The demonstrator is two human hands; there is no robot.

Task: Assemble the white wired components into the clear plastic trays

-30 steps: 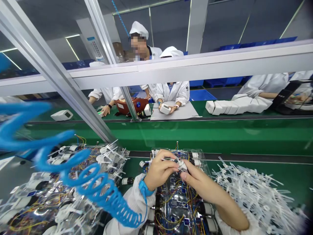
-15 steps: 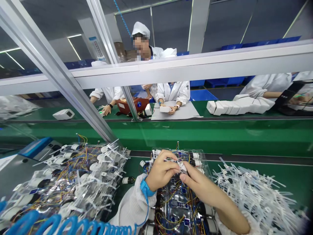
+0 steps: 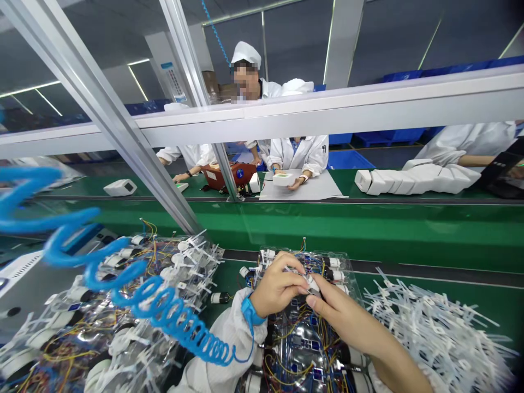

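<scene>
Over a clear tray of wired parts, my two hands meet around a small white part [image 3: 313, 284], mostly covered by fingers. My left hand [image 3: 280, 285] is closed on its left side, thumb and fingers pinched together; a pale thin strip shows by the fingertips. From the right, my right hand [image 3: 333, 300] grips the same part between thumb and fingers. A blue wrist strap [image 3: 251, 311] circles my left wrist, joined to a coiled blue cord [image 3: 176, 322]. Under my hands the clear tray [image 3: 351, 273] carries small circuit boards, wires and black-and-white cylinders.
A heap of white plastic strips [image 3: 438, 327] lies right. Left are wired cylinders with white strips [image 3: 135, 305] and a grey machine [image 3: 24, 295]. One loose cylinder [image 3: 220, 298] lies between. A metal frame bar [image 3: 262, 117] crosses ahead; co-workers sit behind it with white housings [image 3: 417, 177].
The coiled cord has swung up across the left side. The view has shifted slightly, and my hands keep nearly the same hold on the white part.
</scene>
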